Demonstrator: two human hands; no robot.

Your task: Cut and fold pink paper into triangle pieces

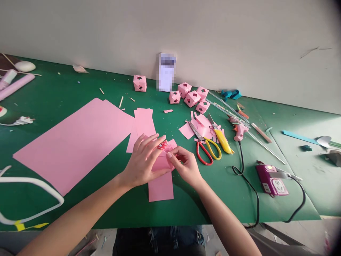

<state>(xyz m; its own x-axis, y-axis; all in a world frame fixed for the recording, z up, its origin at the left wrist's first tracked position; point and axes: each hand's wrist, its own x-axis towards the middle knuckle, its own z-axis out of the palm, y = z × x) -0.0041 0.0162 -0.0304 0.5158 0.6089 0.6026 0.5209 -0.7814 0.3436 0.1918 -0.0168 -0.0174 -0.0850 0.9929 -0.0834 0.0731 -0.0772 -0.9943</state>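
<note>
My left hand (141,160) holds a folded piece of pink paper (162,163) between its thumb and outstretched fingers. On the right side of that paper, my right hand (185,165) pinches the edge with thumb and fingers. A small red-and-white patterned patch (162,145) shows at the left fingertips; whether it is a bandage is unclear. Beneath the hands lies a flat pink paper strip (161,188). More pink strips (144,122) lie just behind the left hand. The scissors (204,144), with one red and one yellow handle, lie to the right of my right hand.
A large pink sheet (77,142) covers the left of the green table. Pink paper polyhedra (192,99) stand at the back near a phone (166,73). Right of the scissors are a yellow cutter (223,140), a glue gun (239,131) with its cord, and a purple power socket (272,180).
</note>
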